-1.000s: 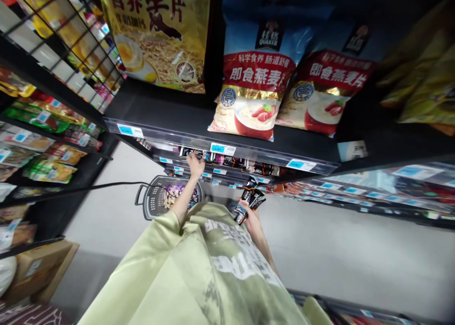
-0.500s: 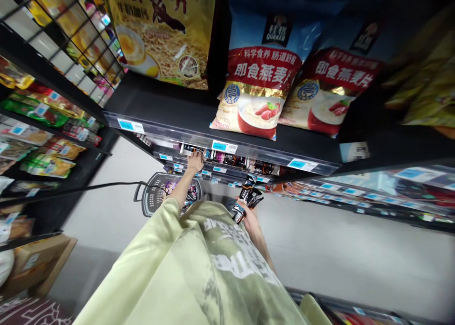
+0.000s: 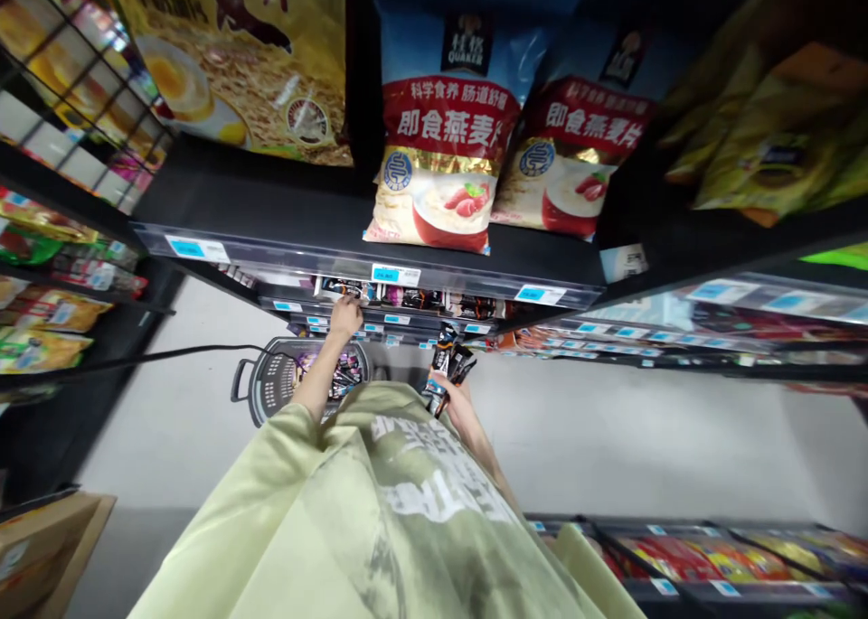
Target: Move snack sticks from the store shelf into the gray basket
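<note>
My left hand (image 3: 346, 315) is at the front edge of an open display box (image 3: 332, 295) on a lower shelf. Its fingers look curled there, and what they may grip is too small to make out. Dark wrapped packets (image 3: 353, 286) lie in that box, just above the hand. My right hand (image 3: 450, 392) is closed around several black packets (image 3: 442, 359), fanned upward in front of my shirt. Below my left forearm, a grey shopping basket (image 3: 269, 386) with a handle stands on the floor, holding small purple and dark packets (image 3: 347, 372).
Quaker oatmeal bags (image 3: 440, 149) and a golden cereal bag (image 3: 237, 77) stand on the upper black shelf (image 3: 271, 199), which juts over the lower shelves. A dark cord (image 3: 169, 354) crosses at left. A cardboard box (image 3: 51, 556) sits lower left, and another product shelf (image 3: 719, 556) lower right.
The view has shifted, so shelves and basket appear further left. My left hand has drawn back from over the packets to the box's front edge. My right hand still holds the black packets.
</note>
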`<state>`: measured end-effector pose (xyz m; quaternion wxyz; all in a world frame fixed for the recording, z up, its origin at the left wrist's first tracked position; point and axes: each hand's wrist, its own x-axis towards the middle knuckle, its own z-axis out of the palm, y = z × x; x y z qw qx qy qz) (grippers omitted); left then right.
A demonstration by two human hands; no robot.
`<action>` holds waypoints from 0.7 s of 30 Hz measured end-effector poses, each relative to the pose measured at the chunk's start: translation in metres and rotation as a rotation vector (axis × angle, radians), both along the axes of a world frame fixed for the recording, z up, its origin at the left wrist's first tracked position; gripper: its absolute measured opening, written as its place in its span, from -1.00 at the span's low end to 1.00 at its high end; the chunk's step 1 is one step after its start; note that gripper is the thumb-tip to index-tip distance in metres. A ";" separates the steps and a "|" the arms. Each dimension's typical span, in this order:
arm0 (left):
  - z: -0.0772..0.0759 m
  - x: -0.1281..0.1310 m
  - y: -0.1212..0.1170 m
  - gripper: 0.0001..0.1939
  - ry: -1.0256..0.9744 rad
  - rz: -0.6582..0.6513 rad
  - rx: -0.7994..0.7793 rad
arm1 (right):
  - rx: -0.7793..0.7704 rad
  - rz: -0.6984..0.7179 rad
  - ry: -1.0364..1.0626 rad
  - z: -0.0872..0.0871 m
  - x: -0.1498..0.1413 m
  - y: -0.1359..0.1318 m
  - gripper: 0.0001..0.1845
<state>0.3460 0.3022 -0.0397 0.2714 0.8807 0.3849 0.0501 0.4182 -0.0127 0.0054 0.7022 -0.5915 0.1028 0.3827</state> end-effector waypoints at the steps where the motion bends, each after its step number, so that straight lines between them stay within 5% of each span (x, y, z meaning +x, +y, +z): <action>1: 0.005 -0.002 -0.006 -0.62 -0.045 0.026 0.004 | -0.004 -0.007 -0.007 0.000 0.000 0.000 -0.52; 5: 0.033 -0.013 -0.059 -0.72 -0.422 0.200 -0.192 | -0.035 0.073 -0.045 -0.002 0.000 0.001 -0.55; 10: 0.056 -0.014 -0.130 -0.73 -0.557 0.014 -0.996 | -0.074 0.261 -0.133 0.002 -0.001 0.014 -0.63; 15: 0.057 -0.013 -0.140 -0.60 -0.624 0.137 -1.026 | -0.042 0.484 -0.264 0.015 0.001 0.022 -0.67; 18: 0.057 -0.017 -0.136 -0.69 -0.644 0.220 -1.047 | -0.088 0.482 -0.292 0.019 0.001 0.020 -0.66; 21: 0.058 -0.019 -0.135 -0.55 -0.637 0.288 -1.130 | -0.145 0.459 -0.370 0.018 0.001 0.017 -0.70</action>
